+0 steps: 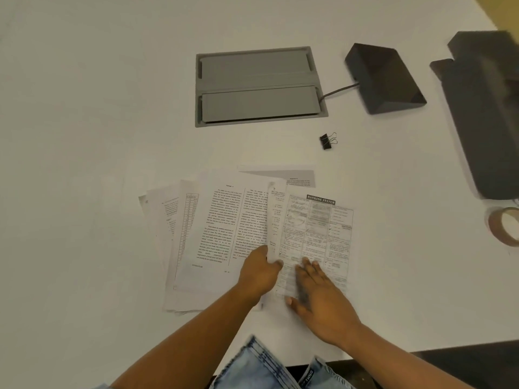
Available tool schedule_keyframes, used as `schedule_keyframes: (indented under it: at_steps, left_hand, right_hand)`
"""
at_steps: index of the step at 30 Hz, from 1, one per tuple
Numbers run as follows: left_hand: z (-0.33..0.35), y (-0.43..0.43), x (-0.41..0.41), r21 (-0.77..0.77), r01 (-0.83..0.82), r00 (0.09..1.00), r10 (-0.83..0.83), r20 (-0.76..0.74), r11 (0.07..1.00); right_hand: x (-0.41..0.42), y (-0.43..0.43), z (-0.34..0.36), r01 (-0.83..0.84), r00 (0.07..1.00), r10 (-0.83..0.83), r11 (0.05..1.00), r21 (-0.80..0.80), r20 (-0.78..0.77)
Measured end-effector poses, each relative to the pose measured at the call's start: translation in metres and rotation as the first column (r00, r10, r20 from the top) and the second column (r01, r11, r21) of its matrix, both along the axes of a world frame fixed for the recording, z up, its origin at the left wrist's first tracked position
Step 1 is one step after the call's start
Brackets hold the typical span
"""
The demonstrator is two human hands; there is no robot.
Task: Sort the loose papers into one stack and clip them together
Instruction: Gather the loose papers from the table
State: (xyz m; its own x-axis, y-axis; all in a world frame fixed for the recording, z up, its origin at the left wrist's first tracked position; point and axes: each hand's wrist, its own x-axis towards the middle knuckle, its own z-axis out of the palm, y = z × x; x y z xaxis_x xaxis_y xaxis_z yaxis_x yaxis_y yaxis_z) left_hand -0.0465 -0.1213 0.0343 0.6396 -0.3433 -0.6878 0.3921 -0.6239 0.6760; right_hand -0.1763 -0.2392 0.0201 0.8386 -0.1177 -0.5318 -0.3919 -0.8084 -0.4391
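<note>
One broad white table [84, 136] is taking up nearly the whole view, its near edge running along the bottom right, where a strip of dark floor [463, 366] is showing beyond it. Nearest the camera, pale blue denim [261, 366] is peeking in at the bottom edge, and two bare forearms are reaching forward over it onto the tabletop. The left hand [259, 273] is gripping the lower edge of a curling sheet [273, 220], its fingers bent round the paper so that the sheet is standing up and bowing along its length. Just beside it, the right hand [317, 299] is lying flat with fingers straight and slightly spread, pressing down on a printed page headed "Banking System" [323, 228]; this hand is somewhat blurred. The loose papers [219, 228] are lying fanned out to the left of both hands, overlapping one another unevenly near the table's front, with one more sheet [295, 176] poking out behind them. Farther back and a little right, a black binder clip [327, 141] is sitting alone on the bare surface, apart from the papers. Behind that, a grey hatch [258, 85] is sitting flush in the tabletop, with a cable [338, 90] running from its right side to a black box [384, 78]. Along the right edge, a tape roll [504, 226] is lying near a large dark object [483, 108], which is too blurred to identify.
</note>
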Motion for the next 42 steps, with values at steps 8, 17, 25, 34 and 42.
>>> schedule_keyframes:
  at_steps: [8, 17, 25, 34, 42]
  left_hand:
    - [0.007, 0.018, -0.006, -0.103, -0.122, 0.993, 0.12, -0.021, 0.987]
    - [0.037, 0.034, -0.005, -0.265, -0.29, 0.951, 0.245, -0.189, 0.92]
    - [0.028, 0.058, 0.01, -0.017, -0.208, 0.961, 0.208, 0.185, 0.978]
    - [0.01, 0.113, 0.036, 0.721, -0.105, 0.884, -0.268, 0.384, 0.685]
    - [0.002, 0.122, 0.042, 0.639, -0.122, 0.927, -0.143, 0.347, 0.759]
  right_hand:
    - [-0.004, -0.038, 0.029, 0.51, 0.818, -0.528, 0.849, 0.137, 0.227]
    - [0.005, -0.079, 0.058, 0.731, 0.562, -0.764, 0.278, 0.623, -0.319]
    - [0.006, -0.075, 0.054, 0.735, 0.472, -0.841, 0.21, 0.645, -0.263]
    - [0.0, -0.085, 0.051, 0.769, 0.447, -0.857, 0.221, 0.6, -0.256]
    - [0.006, -0.08, 0.052, 0.758, 0.476, -0.847, 0.258, 0.599, -0.237]
